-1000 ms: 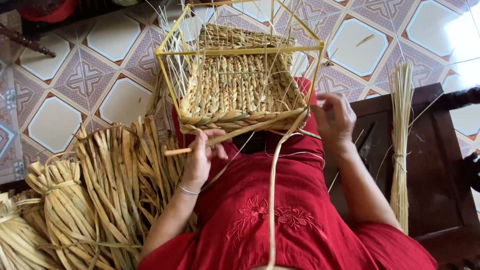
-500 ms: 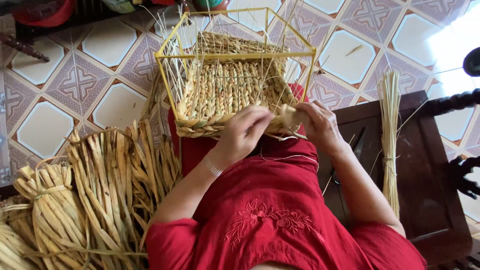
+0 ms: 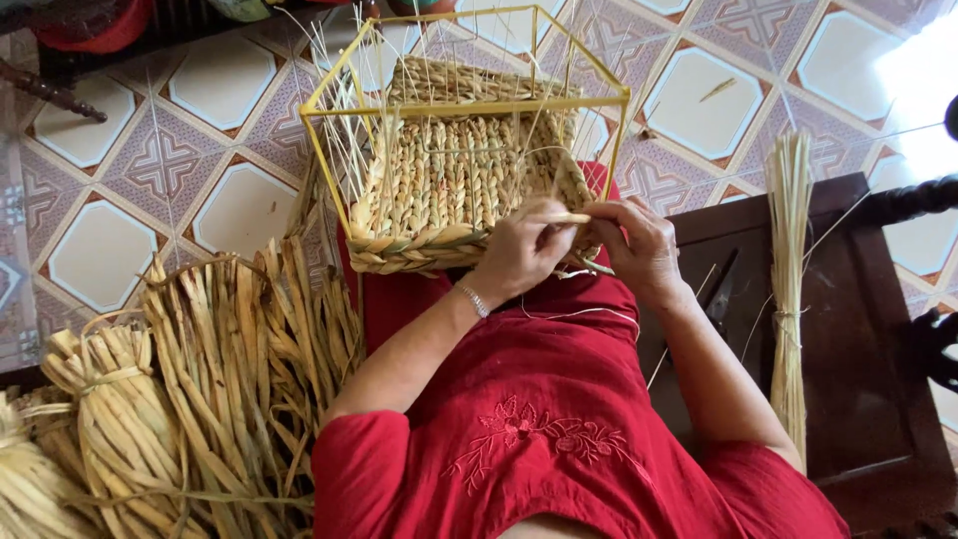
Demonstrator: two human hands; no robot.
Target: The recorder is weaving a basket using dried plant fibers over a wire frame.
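Observation:
A half-woven straw basket (image 3: 449,190) sits on my lap inside a yellow wire frame (image 3: 469,105), with thin reed stakes sticking up from it. My left hand (image 3: 524,250) pinches a flat straw strand (image 3: 569,218) at the basket's near right corner. My right hand (image 3: 639,245) meets it there, fingers closed on the same strand and the braided rim. A thin pale string (image 3: 584,311) trails across my red dress.
Bundles of dried flat straw (image 3: 210,369) lie heaped at my left. A tied sheaf of thin reeds (image 3: 788,279) rests on the dark wooden seat (image 3: 858,339) at my right, beside a dark tool (image 3: 720,294). Patterned floor tiles (image 3: 230,110) lie beyond.
My left hand moved from under the basket's front rim rightward to join my right hand at the near right corner. The basket tilted slightly and the view shifted.

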